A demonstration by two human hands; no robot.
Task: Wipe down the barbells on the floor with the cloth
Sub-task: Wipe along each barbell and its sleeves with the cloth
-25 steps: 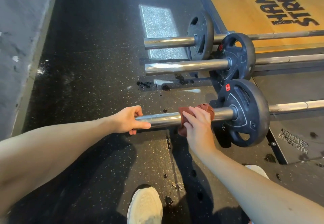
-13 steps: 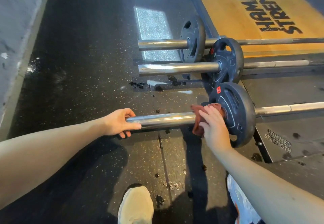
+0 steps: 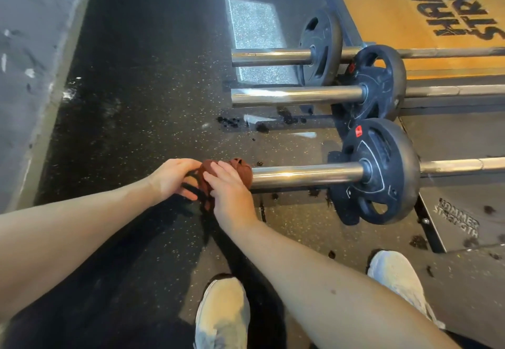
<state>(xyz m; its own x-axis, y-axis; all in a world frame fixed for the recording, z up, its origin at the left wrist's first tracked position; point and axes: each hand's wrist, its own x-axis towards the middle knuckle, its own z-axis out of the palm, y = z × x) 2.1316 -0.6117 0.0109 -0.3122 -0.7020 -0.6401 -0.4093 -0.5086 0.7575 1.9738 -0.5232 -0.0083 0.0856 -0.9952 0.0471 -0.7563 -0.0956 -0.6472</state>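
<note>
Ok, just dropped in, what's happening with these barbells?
A person is wiping the nearest barbell of three lying on the gym floor. The right hand grips a brown cloth wrapped round the sleeve's free end, and the left hand curls round the cloth-covered tip beside it. The middle barbell and far barbell lie beyond, with no hand on them.

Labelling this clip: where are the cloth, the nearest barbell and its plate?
cloth [image 3: 242, 173]: head view, bunched right end.
nearest barbell [image 3: 306, 175]: head view, bare sleeve.
plate [image 3: 399, 182]: head view, black face.
</note>
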